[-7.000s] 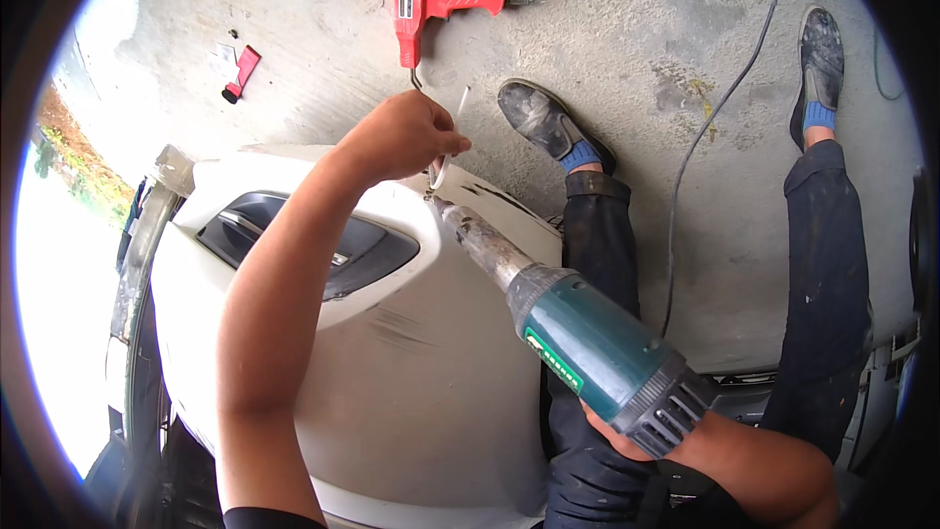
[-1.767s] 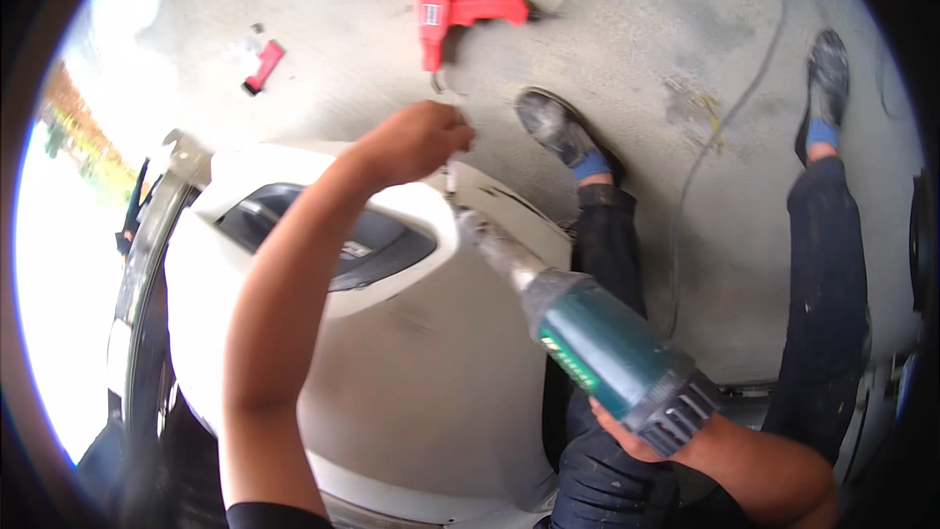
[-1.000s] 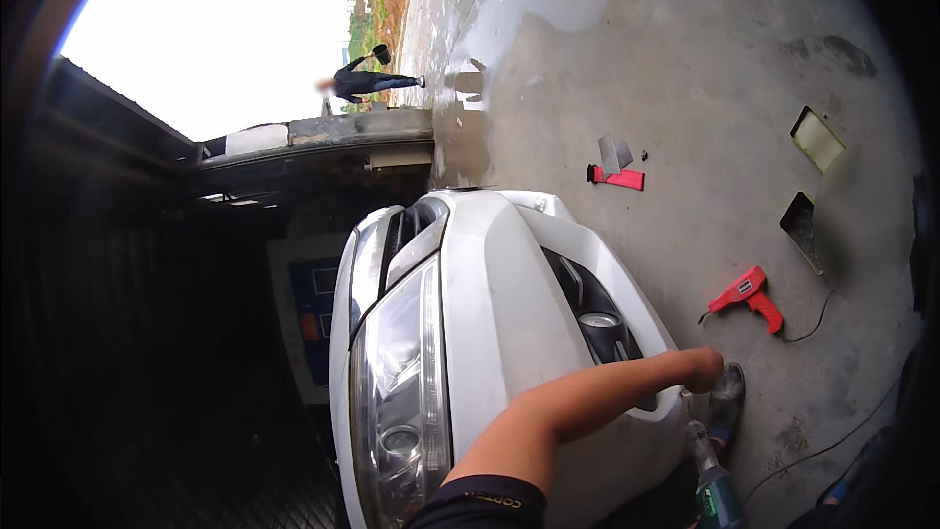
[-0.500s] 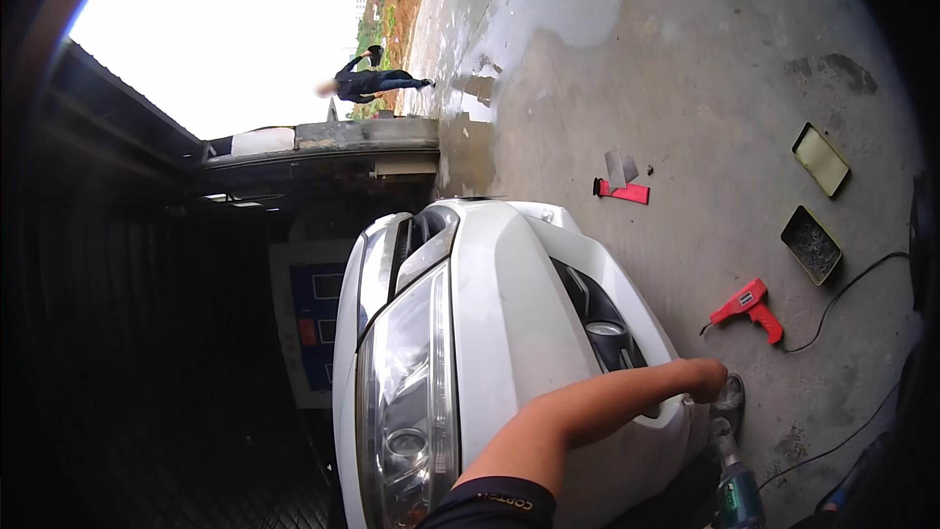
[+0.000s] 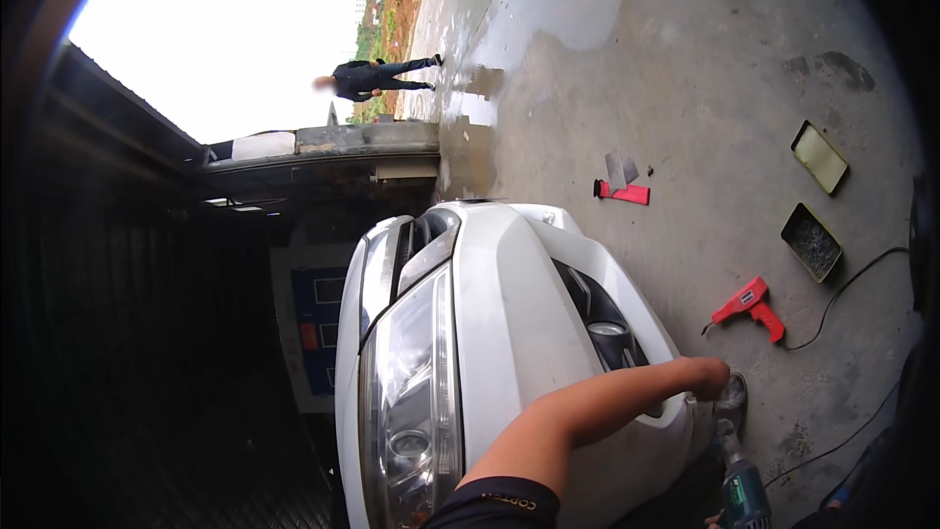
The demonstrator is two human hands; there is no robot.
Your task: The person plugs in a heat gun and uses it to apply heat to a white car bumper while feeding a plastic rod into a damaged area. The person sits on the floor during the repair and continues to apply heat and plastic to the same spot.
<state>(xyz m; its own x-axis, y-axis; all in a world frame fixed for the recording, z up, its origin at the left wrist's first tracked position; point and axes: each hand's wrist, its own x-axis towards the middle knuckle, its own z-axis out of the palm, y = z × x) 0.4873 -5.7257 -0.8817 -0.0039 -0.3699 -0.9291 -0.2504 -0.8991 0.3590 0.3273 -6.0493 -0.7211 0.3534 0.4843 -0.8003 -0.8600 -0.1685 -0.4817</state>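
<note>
A white car bumper (image 5: 529,333) with a large headlight (image 5: 409,402) fills the middle of the head view. My left arm, in a dark short sleeve, reaches across the bumper, and my left hand (image 5: 707,378) bends down at its lower edge; its fingers are hidden. Close by, a green power tool (image 5: 746,498) with a grey metal nose points toward that same edge. Only a sliver of my right hand (image 5: 714,521) shows, against the tool's body at the bottom of the picture. A grey shoe (image 5: 736,394) is just beyond my left hand.
On the concrete lie a red gun-shaped tool (image 5: 749,307) with a black cord, an open box (image 5: 786,234) of small metal pieces, its lid (image 5: 821,157), and a red-handled scraper (image 5: 627,193) beside grey sheet pieces. Farther off, a person (image 5: 360,80) stands near wet ground.
The person in the distance has changed stance, legs now farther apart. The green tool has shifted slightly, and a bit of my right hand has come into view. My left arm barely moves.
</note>
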